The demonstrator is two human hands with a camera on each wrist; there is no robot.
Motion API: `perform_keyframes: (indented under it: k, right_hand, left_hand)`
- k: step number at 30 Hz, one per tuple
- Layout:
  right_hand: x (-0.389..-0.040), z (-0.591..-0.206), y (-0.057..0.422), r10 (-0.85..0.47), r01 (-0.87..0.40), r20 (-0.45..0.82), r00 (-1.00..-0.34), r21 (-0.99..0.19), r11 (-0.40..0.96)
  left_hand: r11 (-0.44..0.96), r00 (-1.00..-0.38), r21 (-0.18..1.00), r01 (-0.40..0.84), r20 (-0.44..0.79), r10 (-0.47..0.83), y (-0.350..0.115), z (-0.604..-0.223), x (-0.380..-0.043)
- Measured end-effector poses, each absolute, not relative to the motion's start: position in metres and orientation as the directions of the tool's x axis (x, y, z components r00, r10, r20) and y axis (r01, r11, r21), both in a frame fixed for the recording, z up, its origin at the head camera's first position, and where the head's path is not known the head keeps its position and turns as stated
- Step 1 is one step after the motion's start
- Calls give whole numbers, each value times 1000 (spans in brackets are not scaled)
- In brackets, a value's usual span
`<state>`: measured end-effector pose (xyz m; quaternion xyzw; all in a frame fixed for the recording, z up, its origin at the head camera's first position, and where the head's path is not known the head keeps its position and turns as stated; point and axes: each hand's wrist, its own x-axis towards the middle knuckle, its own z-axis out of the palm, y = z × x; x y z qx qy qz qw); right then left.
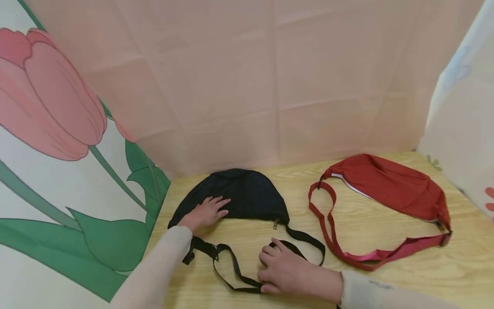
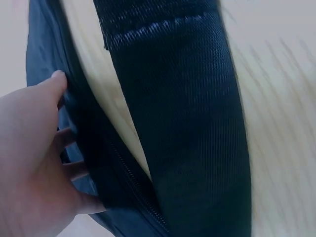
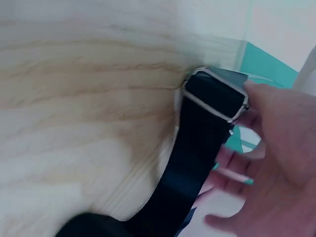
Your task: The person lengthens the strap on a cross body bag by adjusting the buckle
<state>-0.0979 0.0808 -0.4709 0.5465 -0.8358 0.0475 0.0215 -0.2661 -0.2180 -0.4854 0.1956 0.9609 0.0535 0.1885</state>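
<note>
a half-moon belt bag of thin black fabric (image 1: 239, 193) lies on a pale wood-grain table (image 1: 386, 219), its curved edge away from you and its zippered edge nearer. your left hand (image 1: 208, 213), fingers spread wide and fairly straight, rests on the left part of the bag without gripping it. your right hand (image 1: 287, 268) has a narrow, loose hold about the bag's long, flat black webbing strap (image 3: 190, 158): in the right wrist view the thumb touches a rectangular, metal-looking slider (image 3: 207, 106), and the bent fingers pass behind the webbing. how hard they squeeze, you cannot tell. a small metallic zip pull (image 1: 275, 223) hangs near the bag's right corner. to the right, apart from both hands, lies a crescent-shaped belt bag of red fabric (image 1: 390, 186).

handling: by its flat look, expect the black bag to be light, soft and limp, hardly fragile, its smooth cloth perhaps slippery under flat fingers. the webbing should be stiffer than the body, yet free to twist. take the body by its zippered edge, where the seam should give firmer purchase, and the strap beside the slider, probably its most rigid part.
</note>
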Motion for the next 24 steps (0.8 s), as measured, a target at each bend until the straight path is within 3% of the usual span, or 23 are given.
perform_keyframes:
  k: [3,6,15,24]
  right_hand:
    - [-100,-474,85,-941,-944,118,-318,53,326]
    - [-101,-476,90,-952,-952,116,-282,93,293]
    - [-105,-474,107,-951,-953,73,-301,15,303]
    - [-108,-473,129,-943,-942,41,-330,-75,326]
  left_hand:
    - [926,-860,179,334,-343,377,-228,-482,-263]
    - [938,-873,166,305,-345,345,-237,-480,-259]
    - [982,-935,131,135,-312,170,-258,-479,-249]
    - [994,-945,110,3,-323,39,-266,-482,-248]
